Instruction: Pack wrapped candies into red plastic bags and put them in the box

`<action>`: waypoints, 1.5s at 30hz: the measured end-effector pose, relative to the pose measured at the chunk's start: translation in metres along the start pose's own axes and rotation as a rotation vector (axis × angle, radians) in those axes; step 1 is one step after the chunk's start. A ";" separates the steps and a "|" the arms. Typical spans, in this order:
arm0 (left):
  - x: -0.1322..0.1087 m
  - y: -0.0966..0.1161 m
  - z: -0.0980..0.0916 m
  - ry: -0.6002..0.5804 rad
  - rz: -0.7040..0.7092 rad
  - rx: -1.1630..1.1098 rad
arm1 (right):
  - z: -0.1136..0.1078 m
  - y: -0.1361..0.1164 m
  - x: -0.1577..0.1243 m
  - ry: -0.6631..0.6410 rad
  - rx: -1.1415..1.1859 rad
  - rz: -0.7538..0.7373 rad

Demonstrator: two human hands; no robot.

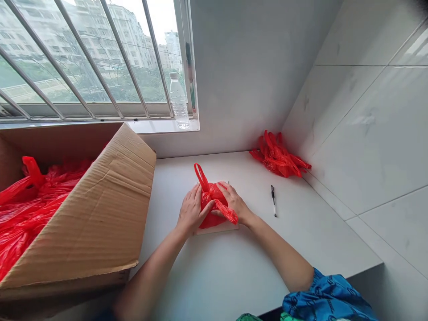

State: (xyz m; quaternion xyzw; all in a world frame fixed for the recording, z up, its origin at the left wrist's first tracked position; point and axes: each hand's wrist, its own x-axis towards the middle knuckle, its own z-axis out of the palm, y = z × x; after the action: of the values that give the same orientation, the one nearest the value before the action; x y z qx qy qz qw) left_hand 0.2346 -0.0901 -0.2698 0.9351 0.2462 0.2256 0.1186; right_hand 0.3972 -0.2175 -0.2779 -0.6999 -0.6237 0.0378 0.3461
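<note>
A red plastic bag [210,192] lies bunched on a small pale flat board [217,229] in the middle of the white counter [214,272]. My left hand [191,212] presses on the bag's left side, its thumb hooked into the folds. My right hand [234,203] grips the right side, with one red handle loop draped over it. The other handle loop sticks up at the back left. Both hands are closed on the bag.
A large open cardboard box [96,218] full of red plastic bags stands at the left. A pile of red bags [278,158] lies in the far right corner. A black pen [273,200] lies right of my hands. A water bottle [179,99] stands on the window sill.
</note>
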 end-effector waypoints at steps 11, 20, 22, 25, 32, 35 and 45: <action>-0.008 -0.008 0.018 0.024 -0.044 -0.084 | 0.027 0.014 -0.004 -0.012 -0.081 -0.004; -0.010 -0.012 0.030 -0.064 -0.077 -0.017 | 0.037 0.018 -0.006 -0.026 -0.186 -0.029; -0.010 -0.013 0.032 -0.094 -0.080 -0.001 | 0.038 0.018 -0.006 -0.024 -0.205 -0.027; -0.009 -0.013 0.033 -0.133 -0.084 0.019 | 0.040 0.018 -0.007 -0.011 -0.216 -0.032; -0.009 -0.009 0.028 -0.156 -0.086 0.040 | 0.042 0.017 -0.008 0.009 -0.220 -0.035; -0.008 -0.008 0.028 -0.158 -0.083 0.047 | 0.042 0.017 -0.008 0.009 -0.216 -0.034; -0.009 -0.010 0.030 -0.133 -0.075 0.023 | 0.041 0.016 -0.008 -0.012 -0.218 -0.020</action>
State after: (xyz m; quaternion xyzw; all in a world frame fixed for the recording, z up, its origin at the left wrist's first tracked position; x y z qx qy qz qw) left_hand 0.2379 -0.0892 -0.3021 0.9395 0.2751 0.1555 0.1323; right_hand 0.3891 -0.2062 -0.3197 -0.7269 -0.6332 -0.0294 0.2644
